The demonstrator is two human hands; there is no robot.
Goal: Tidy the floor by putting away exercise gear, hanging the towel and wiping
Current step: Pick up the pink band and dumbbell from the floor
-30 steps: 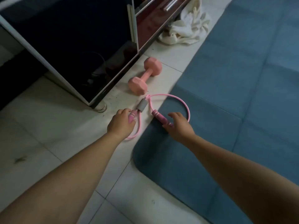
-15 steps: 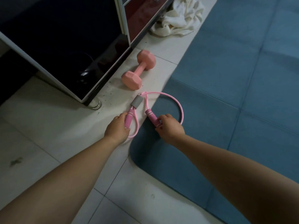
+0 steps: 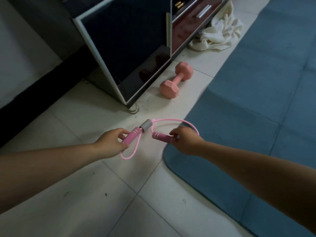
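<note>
Early in the tidying: left hand (image 3: 111, 142) closed on one pink jump rope (image 3: 136, 149) handle, right hand (image 3: 185, 141) closed on the other, cord looped over pale floor tiles (image 3: 85, 194). Still lying out: pink dumbbell (image 3: 176, 81) beside dark cabinet (image 3: 130, 48), crumpled towel (image 3: 220, 36) further along. Blue mat (image 3: 248, 125) alongside; specks on tiles, wiping seemingly undone.

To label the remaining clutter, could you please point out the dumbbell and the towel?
dumbbell (image 3: 177, 80), head view, on its handle.
towel (image 3: 217, 37), head view, on the crumpled middle folds.

pink dumbbell (image 3: 176, 80), blue mat (image 3: 256, 103), white towel (image 3: 218, 36)
</note>
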